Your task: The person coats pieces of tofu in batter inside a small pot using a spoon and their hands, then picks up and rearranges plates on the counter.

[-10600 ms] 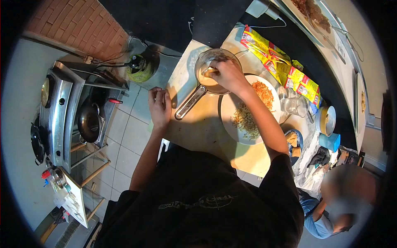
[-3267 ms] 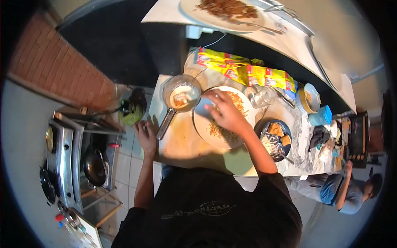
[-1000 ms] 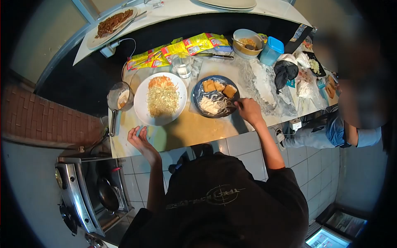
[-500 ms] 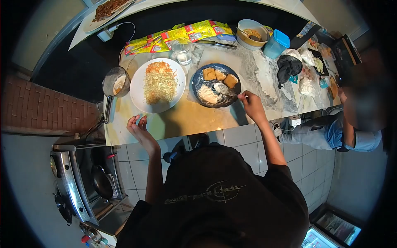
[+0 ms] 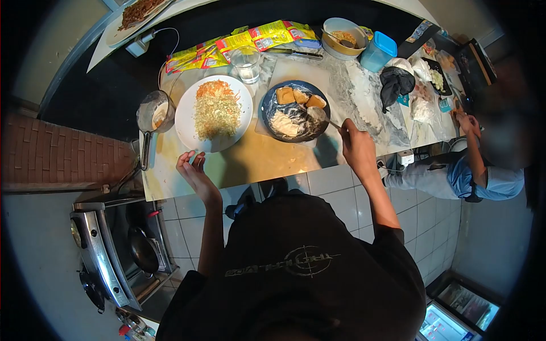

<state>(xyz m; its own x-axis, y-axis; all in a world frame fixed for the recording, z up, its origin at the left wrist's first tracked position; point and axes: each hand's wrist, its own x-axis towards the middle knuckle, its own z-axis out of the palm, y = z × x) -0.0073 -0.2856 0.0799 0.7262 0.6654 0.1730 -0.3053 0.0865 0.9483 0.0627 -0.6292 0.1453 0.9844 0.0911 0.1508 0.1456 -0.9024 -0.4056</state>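
My right hand (image 5: 358, 149) is closed around the handle of a metal spoon (image 5: 318, 114). The spoon's bowl is over the right side of a dark blue plate (image 5: 265, 111). On that plate lie a few golden-brown square pieces of food (image 5: 300, 97) at the back and a pale creamy mix (image 5: 286, 124) at the front left. With fingers apart and slightly curled, my left hand (image 5: 195, 173) holds nothing near the front edge of a white plate (image 5: 185, 116). Shredded orange and pale green vegetables (image 5: 217, 113) cover the middle of the white plate.
A small saucepan (image 5: 154, 113) stands left. Behind the plates are a glass (image 5: 247, 67), yellow packets (image 5: 256, 40), a knife (image 5: 293, 53), a bowl (image 5: 344, 41) and a blue container (image 5: 379, 52). A black bag (image 5: 397, 86) and another person (image 5: 483, 165) are at right.
My right hand has moved right, drawing the spoon from the plate's middle towards its right side. My left hand stays nearly still. The other person's hands have come more into view.
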